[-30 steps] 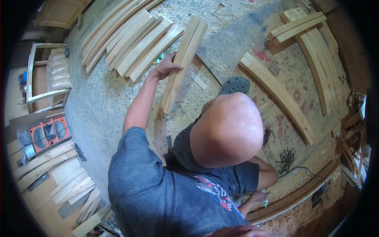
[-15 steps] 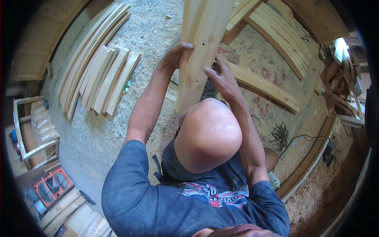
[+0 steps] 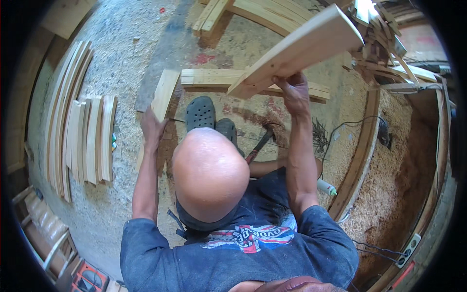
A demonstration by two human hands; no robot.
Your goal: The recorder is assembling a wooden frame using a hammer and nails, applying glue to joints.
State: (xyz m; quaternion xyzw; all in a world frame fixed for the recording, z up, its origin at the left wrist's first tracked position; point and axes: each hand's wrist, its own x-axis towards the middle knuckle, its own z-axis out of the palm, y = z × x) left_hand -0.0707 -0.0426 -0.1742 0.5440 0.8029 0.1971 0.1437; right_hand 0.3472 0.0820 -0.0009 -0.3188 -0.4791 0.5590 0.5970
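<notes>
A wide pale wooden board (image 3: pixel 306 46) slants up to the far right, with my right hand (image 3: pixel 295 92) closed on its lower edge, thumb on the near face. To the left, my left hand (image 3: pixel 153 127) grips a narrower wooden plank (image 3: pixel 167 87) that stands out above and below the fingers. Behind the right-hand board, stacked boards (image 3: pixel 211 78) lie crosswise on the floor. My bare knee rises between both arms, and dark clogs (image 3: pixel 200 114) show beyond it. A hammer (image 3: pixel 260 144) lies beside the clogs, its handle partly hidden by my leg.
Several curved wooden strips (image 3: pixel 90 138) lie at the left. More boards (image 3: pixel 262 14) rest at the far side. Scrap wood (image 3: pixel 374 46) is piled at the far right. A small bottle (image 3: pixel 327 187), a cable and a power strip (image 3: pixel 409 250) are at the right. Sawdust covers the floor.
My left hand has let go of the wide board and now grips a narrower plank. My right hand has swung the board rightward and tilted it. The view has turned, bringing the hammer into sight.
</notes>
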